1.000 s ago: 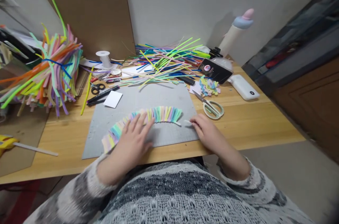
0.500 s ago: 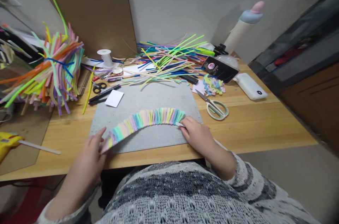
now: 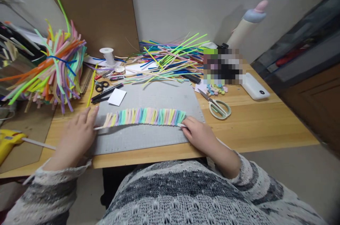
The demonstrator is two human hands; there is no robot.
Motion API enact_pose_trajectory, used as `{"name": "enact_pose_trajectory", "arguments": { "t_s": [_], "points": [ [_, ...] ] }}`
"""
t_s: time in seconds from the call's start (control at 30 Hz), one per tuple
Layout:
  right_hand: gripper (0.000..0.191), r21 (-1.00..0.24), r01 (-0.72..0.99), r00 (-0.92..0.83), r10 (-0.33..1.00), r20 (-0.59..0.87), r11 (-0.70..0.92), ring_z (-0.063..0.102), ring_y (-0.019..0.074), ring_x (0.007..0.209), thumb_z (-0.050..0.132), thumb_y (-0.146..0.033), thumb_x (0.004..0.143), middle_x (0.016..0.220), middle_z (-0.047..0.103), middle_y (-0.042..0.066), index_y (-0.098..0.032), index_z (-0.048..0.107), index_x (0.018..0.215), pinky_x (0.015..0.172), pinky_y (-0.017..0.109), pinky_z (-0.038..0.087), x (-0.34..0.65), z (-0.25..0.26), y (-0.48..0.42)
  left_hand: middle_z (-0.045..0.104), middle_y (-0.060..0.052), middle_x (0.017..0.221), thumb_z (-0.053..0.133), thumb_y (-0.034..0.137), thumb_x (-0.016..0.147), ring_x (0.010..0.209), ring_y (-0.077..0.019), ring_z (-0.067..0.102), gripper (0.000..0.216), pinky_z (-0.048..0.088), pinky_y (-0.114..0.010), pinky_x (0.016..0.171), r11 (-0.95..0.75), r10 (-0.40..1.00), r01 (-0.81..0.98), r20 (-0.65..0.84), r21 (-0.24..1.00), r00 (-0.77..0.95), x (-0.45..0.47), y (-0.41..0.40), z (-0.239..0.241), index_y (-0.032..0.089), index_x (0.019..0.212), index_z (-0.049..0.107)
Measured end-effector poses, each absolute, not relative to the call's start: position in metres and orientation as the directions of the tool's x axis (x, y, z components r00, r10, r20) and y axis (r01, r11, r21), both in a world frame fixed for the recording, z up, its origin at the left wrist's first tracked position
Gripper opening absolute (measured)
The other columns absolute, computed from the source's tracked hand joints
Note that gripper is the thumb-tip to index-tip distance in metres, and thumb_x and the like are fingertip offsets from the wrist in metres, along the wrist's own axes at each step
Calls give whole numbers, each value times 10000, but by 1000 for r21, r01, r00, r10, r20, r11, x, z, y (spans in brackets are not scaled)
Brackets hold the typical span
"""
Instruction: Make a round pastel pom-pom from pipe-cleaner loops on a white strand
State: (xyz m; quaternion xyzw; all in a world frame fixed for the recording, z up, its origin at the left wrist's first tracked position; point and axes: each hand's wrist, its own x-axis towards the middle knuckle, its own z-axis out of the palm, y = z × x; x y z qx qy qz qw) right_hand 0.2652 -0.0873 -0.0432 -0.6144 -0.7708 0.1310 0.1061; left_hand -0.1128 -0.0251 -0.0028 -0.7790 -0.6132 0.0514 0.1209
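Note:
A pastel strip of folded pipe cleaners [image 3: 143, 116] stretches nearly straight over the grey cutting mat [image 3: 143, 141]. At its right end my right hand [image 3: 198, 134] is closed, pinching the strip where a short white tip shows by the fingers. A bare white stem [image 3: 100, 128] runs out of the strip's left end to my left hand [image 3: 78, 134]. That hand grips the stem low between thumb and fingers, the upper fingers stretched out; the pinch itself is partly hidden.
Scissors [image 3: 218, 108] lie right of the mat, a white card [image 3: 117, 96] and black pens [image 3: 107, 93] at its left. Loose pipe cleaners [image 3: 172, 58] pile up behind. A tied bundle [image 3: 60, 65] and a yellow glue gun [image 3: 9, 143] are at left; a white power bank [image 3: 255, 86] lies right.
My left hand has moved up and left, and the strip has gone from an arch to almost straight. The white stem at its left end now shows. My right hand keeps its hold.

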Motion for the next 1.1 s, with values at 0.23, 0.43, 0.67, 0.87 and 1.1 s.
{"name": "enact_pose_trajectory", "arguments": {
  "t_s": [0.23, 0.43, 0.67, 0.87, 1.1],
  "points": [
    [122, -318, 922, -222, 975, 26, 218, 582, 185, 785, 466, -189, 878, 926, 636, 62, -188, 587, 893, 588, 273, 331, 267, -42, -86, 570, 0, 1286, 335, 317, 925, 1160, -277, 517, 407, 387, -471, 956, 53, 940, 994, 341, -92, -19, -156, -25, 23, 317, 1307, 476],
    [135, -323, 926, -214, 977, -18, 196, 596, 199, 822, 466, -211, 898, 961, 636, 74, -185, 594, 930, 624, 280, 389, 272, -39, -84, 286, 64, 1532, 372, 279, 920, 1389, -286, 263, 560, 140, -562, 1092, -94, 922, 995, 377, -15, 93, -177, -17, -4, 413, 1440, 212],
    [257, -556, 770, -369, 929, 13, 313, 595, 203, 973, 365, -203, 956, 1056, 624, 86, -207, 592, 1076, 824, 333, 472, 291, -28, -86, 355, -176, 1470, 330, 259, 925, 1366, -342, 311, 482, 190, -582, 1088, -86, 983, 981, 144, -176, 112, -128, -38, 12, 147, 1394, 336],
    [158, -535, 830, -144, 987, 64, 156, 582, 206, 805, 456, -171, 897, 839, 617, 79, -180, 611, 865, 732, 341, 469, 315, -34, -79, 418, -137, 1408, 480, 262, 893, 1308, -291, 374, 461, 270, -494, 1098, -570, 802, 821, 243, 37, 546, -4, -49, 26, 196, 1345, 417],
    [122, -474, 870, -87, 988, 128, 138, 553, 217, 853, 541, -195, 857, 855, 615, 79, -174, 655, 819, 784, 355, 432, 311, -48, -75, 564, -92, 1206, 575, 342, 857, 1152, -259, 472, 363, 352, -432, 999, -755, 626, 532, 178, 384, 759, 116, -19, -21, 171, 1176, 545]
  ]
}}
